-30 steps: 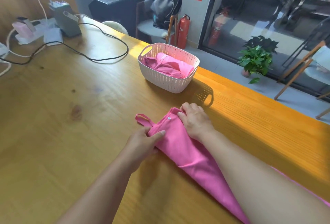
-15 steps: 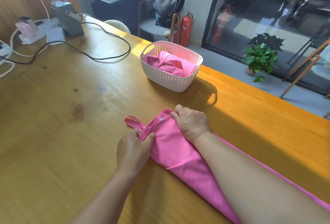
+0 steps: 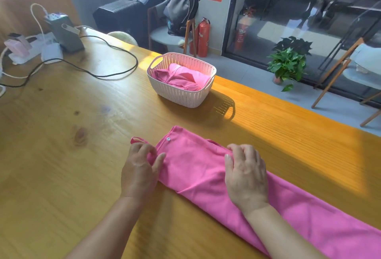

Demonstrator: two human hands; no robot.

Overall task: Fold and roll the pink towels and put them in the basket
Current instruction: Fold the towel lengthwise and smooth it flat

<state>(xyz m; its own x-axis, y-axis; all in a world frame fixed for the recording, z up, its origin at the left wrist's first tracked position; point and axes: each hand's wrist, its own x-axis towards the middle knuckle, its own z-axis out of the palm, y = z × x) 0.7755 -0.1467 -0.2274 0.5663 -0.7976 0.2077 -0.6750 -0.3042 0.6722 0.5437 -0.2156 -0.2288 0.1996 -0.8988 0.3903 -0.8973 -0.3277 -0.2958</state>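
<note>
Head view showed the left hand [image 3: 138, 173] pinching the near-left corner of the folded pink towel [image 3: 198, 168], while the right hand [image 3: 246, 178] lay flat on it, fingers spread. The towel lay on the wooden table [image 3: 61, 155], its long axis running from far-left to near-right, its snap-button end pointing toward the white basket [image 3: 181, 95], which held more pink towels [image 3: 183, 78].
</note>
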